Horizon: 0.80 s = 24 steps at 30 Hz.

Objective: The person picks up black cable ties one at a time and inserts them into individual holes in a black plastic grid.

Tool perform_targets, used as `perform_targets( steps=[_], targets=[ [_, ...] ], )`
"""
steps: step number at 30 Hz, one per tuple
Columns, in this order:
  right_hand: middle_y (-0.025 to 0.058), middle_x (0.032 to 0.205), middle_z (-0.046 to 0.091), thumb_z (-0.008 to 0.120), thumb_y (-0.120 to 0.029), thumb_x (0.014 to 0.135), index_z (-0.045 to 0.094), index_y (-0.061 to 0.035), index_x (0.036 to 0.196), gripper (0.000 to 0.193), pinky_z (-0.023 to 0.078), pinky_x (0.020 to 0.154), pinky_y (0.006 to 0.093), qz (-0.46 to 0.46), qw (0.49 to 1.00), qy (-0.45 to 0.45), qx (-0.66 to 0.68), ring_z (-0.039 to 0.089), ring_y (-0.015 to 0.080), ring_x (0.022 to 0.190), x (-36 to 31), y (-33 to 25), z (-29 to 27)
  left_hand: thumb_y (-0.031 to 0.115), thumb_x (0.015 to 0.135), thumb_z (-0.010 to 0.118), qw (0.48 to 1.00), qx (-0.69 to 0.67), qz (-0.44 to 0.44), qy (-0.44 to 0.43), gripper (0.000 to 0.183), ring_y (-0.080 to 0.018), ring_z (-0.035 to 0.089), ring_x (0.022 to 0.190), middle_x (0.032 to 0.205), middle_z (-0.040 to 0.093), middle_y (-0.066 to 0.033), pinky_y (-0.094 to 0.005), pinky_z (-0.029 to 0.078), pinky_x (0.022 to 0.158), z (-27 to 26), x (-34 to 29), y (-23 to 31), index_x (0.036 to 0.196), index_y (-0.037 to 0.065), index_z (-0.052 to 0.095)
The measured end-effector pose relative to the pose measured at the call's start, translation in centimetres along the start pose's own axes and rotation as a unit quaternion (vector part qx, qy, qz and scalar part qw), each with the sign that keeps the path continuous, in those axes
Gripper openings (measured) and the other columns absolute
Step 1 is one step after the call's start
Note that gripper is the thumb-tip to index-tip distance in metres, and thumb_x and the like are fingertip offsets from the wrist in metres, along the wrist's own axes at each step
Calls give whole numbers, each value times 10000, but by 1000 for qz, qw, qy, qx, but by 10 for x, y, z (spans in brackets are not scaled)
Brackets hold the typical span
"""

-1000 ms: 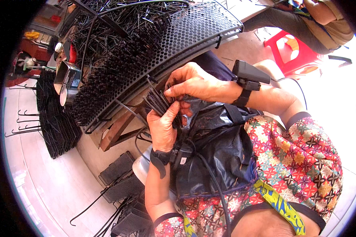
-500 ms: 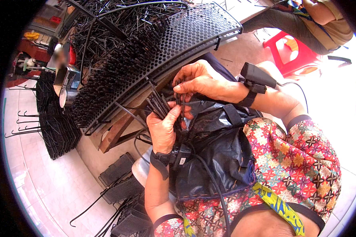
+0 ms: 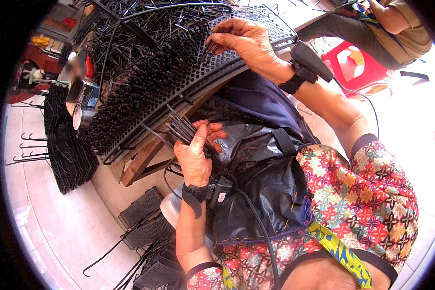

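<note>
My left hand is closed around a bundle of thin dark rods, held above my black apron. Up at the perforated black panel, my right hand pinches a few thin rods that point down toward the holes. Dense rows of similar rods stand upright in the panel's left and middle part. Bare holes show at its right end. Whether the tips of the pinched rods are in the holes is hard to tell.
Behind the panel lies a heap of loose rods. Hooked black panels are stacked on the floor at left, with more panels below. A wooden support holds the panel. A red stool and another person are at right.
My right hand has moved up and away from my left hand to the panel, carrying a few rods. My left hand has lowered slightly with the bundle.
</note>
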State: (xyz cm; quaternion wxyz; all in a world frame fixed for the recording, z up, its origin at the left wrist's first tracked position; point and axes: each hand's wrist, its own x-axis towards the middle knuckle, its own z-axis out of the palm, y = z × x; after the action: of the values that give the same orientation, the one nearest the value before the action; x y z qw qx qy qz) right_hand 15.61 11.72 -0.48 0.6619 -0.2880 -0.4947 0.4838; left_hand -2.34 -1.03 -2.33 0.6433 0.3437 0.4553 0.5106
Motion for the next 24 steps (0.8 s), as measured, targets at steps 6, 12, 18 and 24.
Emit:
perform_targets(
  steps=[6,12,18,24],
  targets=[
    [59,709,610,587,-24,741,581,11,846,111,472,543,194,-14,998,-18,-57,572,88,608,4,10,-1,155,789,562,1000,-7,-3,4,195,-214,592,631,785,598,-158,-249,419,441,-4,-1,-1,886,-8,514],
    [63,729,613,570,-14,749,573,12,857,111,465,548,193,-10,994,-72,-81,570,85,624,12,4,-2,136,774,574,1000,-11,-5,23,201,-216,588,606,765,595,-162,-249,418,430,0,-2,1,877,-25,511],
    [62,720,611,562,-13,753,572,16,854,105,468,541,199,-3,996,-70,-60,570,91,617,16,8,-4,143,776,573,1000,-9,-9,25,204,-215,585,601,772,594,-163,-253,419,434,2,-2,1,880,-23,512],
    [50,761,604,554,-31,774,568,3,874,106,479,610,206,-8,975,-138,-176,577,96,676,21,5,-8,165,790,563,1000,2,-9,9,189,-196,589,629,780,598,-137,-249,425,449,-3,0,-2,873,3,513]
  ],
)
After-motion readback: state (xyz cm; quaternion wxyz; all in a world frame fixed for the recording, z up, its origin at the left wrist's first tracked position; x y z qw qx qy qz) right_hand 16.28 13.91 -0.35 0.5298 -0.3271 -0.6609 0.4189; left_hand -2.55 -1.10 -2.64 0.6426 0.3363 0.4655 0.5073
